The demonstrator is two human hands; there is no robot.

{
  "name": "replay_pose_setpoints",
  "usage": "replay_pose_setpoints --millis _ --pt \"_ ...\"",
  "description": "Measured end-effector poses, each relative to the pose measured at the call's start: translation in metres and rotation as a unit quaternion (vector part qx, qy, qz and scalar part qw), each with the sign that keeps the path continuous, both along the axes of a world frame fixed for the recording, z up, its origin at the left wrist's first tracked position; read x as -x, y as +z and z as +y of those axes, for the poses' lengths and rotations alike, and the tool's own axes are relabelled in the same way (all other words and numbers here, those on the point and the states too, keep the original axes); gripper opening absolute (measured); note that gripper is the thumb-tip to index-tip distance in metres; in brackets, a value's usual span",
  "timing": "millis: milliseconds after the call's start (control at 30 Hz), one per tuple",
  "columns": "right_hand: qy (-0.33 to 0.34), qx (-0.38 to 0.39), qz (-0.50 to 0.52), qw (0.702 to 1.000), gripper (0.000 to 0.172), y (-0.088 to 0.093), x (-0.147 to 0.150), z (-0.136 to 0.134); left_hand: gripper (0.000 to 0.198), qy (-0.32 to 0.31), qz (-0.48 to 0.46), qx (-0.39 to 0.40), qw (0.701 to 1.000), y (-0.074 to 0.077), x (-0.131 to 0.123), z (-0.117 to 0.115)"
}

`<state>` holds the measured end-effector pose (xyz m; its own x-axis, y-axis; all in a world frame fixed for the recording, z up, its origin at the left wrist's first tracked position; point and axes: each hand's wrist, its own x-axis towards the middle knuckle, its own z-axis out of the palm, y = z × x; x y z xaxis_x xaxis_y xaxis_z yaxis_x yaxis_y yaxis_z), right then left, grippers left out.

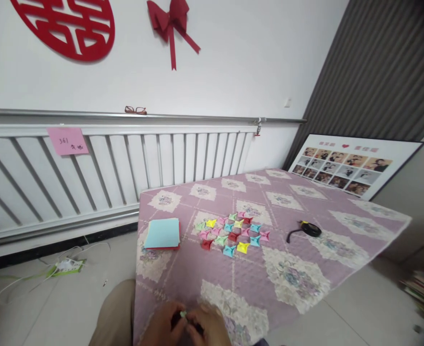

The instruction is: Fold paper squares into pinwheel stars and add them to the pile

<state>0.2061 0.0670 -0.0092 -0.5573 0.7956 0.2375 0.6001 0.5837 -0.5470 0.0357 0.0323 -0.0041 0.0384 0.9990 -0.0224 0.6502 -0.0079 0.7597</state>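
At the bottom of the head view, my left hand and my right hand meet over the table's near edge. Fingers of both are closed on a small pale-green folded paper piece, mostly covered by them. Beyond my hands, several small folded paper pieces in pink, red, yellow, blue and green lie grouped on the patterned tablecloth. To their left sits a stack of square paper, light blue on top with red showing beneath.
A black and yellow tape measure with a strap lies at the table's right. Behind the table runs a white radiator with a pink note. A photo board leans at the far right. A power strip with cables is on the floor.
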Motion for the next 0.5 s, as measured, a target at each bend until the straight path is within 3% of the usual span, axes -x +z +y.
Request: replay_pose_setpoints --millis 167,300,500 --pt "0.029 0.079 0.086 0.993 0.022 0.016 0.002 0.018 0.022 -0.012 -0.04 -0.009 0.999 0.011 -0.001 0.01" --pt "0.047 0.152 0.154 0.975 0.028 0.03 0.0 0.03 0.024 0.004 -0.061 -0.015 0.998 0.015 -0.004 0.023" --pt "0.05 0.215 0.209 0.953 0.034 0.029 -0.01 0.039 0.027 0.02 -0.095 -0.016 0.995 0.019 -0.018 0.036"
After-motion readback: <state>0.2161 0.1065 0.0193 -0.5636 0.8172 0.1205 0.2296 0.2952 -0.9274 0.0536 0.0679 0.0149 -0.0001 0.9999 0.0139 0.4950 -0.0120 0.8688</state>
